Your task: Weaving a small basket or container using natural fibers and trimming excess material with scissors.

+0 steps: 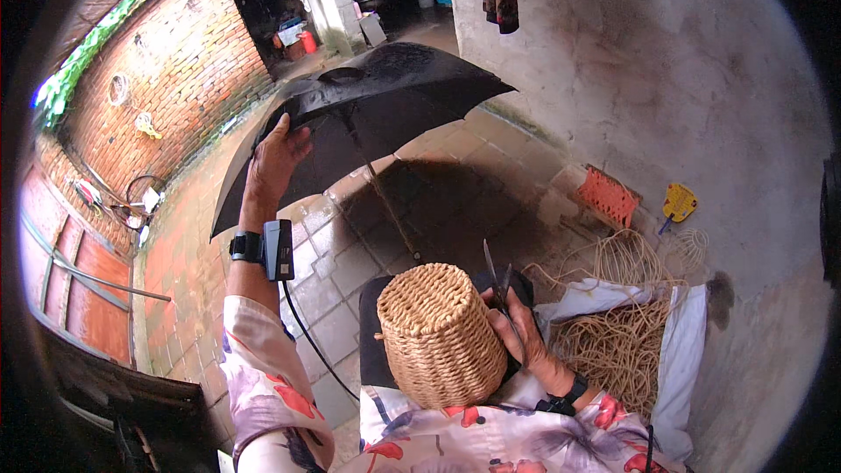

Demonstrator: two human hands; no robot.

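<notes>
A black umbrella [385,96] is spread open in front of me, its shaft slanting down toward my knees. My left hand [279,158] reaches up to its left edge, fingers curled at the black cloth. Upside down on my lap rests a woven straw-coloured basket [442,342], its flat round base facing up. My right hand [519,326] is closed around a pair of dark scissors [499,287], with the blades pointing up and slightly apart. That hand lies against the basket's right side. The far end of the umbrella's shaft is hidden under the canopy.
Right of me, a white sack [688,359] holds coils of tan cord [613,350]. Beyond it lie an orange perforated brick [607,199] and a yellow fly swatter [678,204] by the plastered wall [648,79]. A brick wall [193,61] and red door [83,280] stand left.
</notes>
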